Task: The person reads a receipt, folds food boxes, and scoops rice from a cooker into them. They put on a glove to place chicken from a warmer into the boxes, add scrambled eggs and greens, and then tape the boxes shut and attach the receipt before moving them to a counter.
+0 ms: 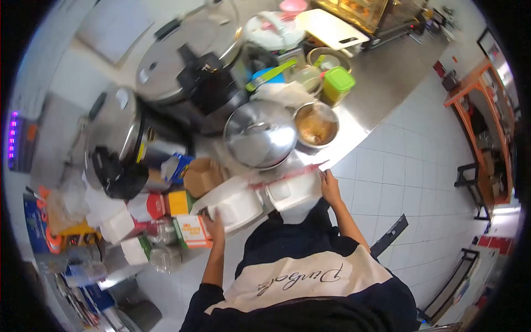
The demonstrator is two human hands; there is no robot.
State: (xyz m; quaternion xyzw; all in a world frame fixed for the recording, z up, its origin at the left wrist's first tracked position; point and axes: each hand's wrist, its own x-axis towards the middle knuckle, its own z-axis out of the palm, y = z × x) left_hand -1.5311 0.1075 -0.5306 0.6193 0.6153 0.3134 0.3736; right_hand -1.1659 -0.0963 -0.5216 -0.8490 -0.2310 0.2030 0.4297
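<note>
Two white, tray-like containers lie side by side at the counter's front edge, the left one (pixel 235 206) and the right one (pixel 298 191). My left hand (pixel 214 226) grips the outer edge of the left container, thumb over its rim, close to an orange-and-white box (pixel 192 231). With its fingers closed, my right hand (pixel 330 188) holds the right container at its outer edge. A reddish, blurred strip (pixel 287 174) runs along the back of the containers. Behind them sit a domed metal lid (pixel 260 133) and a metal bowl (pixel 316 125) with brown contents.
Large cookers (pixel 113 138) and a brown paper container (pixel 203 176) stand at the left. Small boxes and clear cups (pixel 165 258) crowd the left front. A green-lidded container (pixel 338 82) and a white cutting board (pixel 332 29) are farther back. Tiled floor (pixel 398 160) lies at right.
</note>
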